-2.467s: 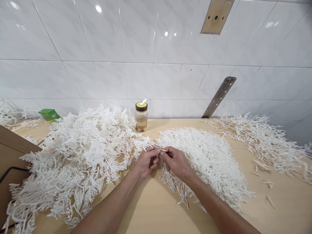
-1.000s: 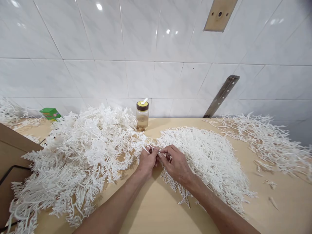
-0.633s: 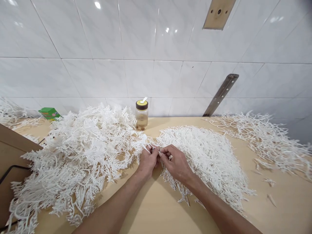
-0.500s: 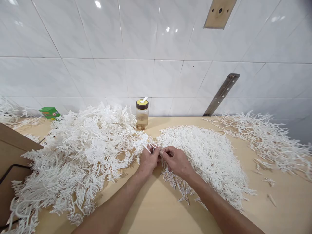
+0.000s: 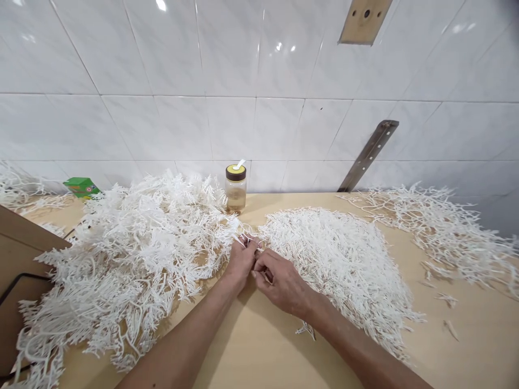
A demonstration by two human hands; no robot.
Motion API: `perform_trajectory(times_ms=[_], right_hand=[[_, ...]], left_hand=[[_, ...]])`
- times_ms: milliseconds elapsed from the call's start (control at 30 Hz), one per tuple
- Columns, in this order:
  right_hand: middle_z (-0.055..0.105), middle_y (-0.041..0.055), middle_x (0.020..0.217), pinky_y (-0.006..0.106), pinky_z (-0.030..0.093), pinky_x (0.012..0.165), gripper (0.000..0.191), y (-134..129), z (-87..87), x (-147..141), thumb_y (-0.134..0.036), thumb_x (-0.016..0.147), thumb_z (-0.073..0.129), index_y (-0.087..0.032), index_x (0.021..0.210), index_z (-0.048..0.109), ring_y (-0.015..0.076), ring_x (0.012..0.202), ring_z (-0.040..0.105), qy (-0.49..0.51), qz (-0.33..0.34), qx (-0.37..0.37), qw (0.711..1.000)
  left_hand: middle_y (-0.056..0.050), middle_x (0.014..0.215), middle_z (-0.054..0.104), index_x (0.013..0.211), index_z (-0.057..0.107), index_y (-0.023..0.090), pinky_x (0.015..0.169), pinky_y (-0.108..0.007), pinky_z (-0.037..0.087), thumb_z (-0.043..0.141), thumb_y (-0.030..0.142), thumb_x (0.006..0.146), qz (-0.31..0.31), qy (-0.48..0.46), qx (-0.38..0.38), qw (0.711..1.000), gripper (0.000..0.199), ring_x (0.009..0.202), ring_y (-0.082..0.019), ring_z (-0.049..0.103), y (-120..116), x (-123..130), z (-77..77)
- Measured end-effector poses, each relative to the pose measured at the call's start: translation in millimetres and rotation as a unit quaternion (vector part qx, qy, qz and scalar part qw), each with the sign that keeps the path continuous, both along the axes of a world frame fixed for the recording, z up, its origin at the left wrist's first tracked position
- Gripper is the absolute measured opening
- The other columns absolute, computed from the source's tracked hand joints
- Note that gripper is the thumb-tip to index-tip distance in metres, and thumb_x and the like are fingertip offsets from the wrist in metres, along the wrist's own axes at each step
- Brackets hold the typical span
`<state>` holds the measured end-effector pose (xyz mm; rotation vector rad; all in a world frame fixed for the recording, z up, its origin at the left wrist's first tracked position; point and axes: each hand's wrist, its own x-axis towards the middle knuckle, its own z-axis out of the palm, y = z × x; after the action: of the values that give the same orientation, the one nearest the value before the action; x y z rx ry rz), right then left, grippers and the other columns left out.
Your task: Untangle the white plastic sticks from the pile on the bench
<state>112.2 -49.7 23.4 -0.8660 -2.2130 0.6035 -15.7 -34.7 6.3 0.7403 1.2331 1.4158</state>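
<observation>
White strands (image 5: pixel 240 239), several, clamped in left fingers (image 5: pixel 252 245); right fingers (image 5: pixel 269 257) alongside, closure unclear; one jar (image 5: pixel 235 192) behind.

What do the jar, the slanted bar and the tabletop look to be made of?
Jar: clear, glossy plastic or glass, can't tell which; liquid shows through its wall.
Slanted bar: probably metal, dull grey-brown, with a faint sheen and punched-looking holes.
Tabletop: wood or wood-look laminate, smooth and satin, pale tan with soft shadows.
</observation>
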Motion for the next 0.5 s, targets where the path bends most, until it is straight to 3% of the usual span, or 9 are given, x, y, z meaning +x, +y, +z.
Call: perform_trajectory(times_ms=[67, 233, 400, 500], right_hand=[[0.054, 0.0001, 0.076, 0.026, 0.04, 0.059, 0.01, 0, 1.9, 1, -0.011, 0.083, 0.052, -0.021, 0.08, 0.052, 0.0132, 0.065, 0.049, 0.004, -0.005, -0.003, 1.0], [0.058, 0.0013, 0.081, 0.027, 0.041, 0.057, 0.007, 8, 1.1, 10, -0.013, 0.085, 0.054, -0.02, 0.084, 0.056, 0.0114, 0.057, 0.048, 0.026, -0.116, 0.01, 0.993], [0.062, 0.0042, 0.089, 0.029, 0.044, 0.06, 0.01, 10, -3.2, 10, -0.022, 0.091, 0.054, -0.02, 0.093, 0.064, 0.0125, 0.06, 0.051, 0.018, -0.136, 0.007, 0.991], [0.062, 0.0044, 0.088, 0.029, 0.045, 0.062, 0.011, 10, -4.7, 9, -0.022, 0.091, 0.054, -0.02, 0.09, 0.065, 0.0142, 0.064, 0.054, 0.012, -0.134, -0.001, 0.991]], left_hand=[[0.003, 0.061, 0.055, 0.072, 0.058, 0.015, 0.048, -0.021, 0.037, 0.073, 0.035, 0.069, -0.016, -0.04, 0.006, 0.999, 0.025, 0.049, -0.008, 0.046, 0, -1, 1.9], [0.001, 0.07, 0.06, 0.077, 0.054, 0.016, 0.036, -0.018, 0.02, 0.077, 0.04, 0.067, -0.032, -0.087, 0.001, 0.996, 0.035, 0.044, -0.004, 0.039, -1, 0, 5.3], [0.008, 0.052, 0.046, 0.079, 0.053, 0.017, 0.036, -0.017, 0.022, 0.077, 0.045, 0.067, -0.029, -0.055, -0.011, 0.998, 0.038, 0.041, -0.005, 0.038, -3, 4, 2.4], [0.007, 0.051, 0.046, 0.079, 0.056, 0.017, 0.037, -0.018, 0.024, 0.077, 0.047, 0.067, -0.026, -0.025, -0.023, 0.999, 0.039, 0.04, -0.005, 0.037, -4, 7, 0.1]])
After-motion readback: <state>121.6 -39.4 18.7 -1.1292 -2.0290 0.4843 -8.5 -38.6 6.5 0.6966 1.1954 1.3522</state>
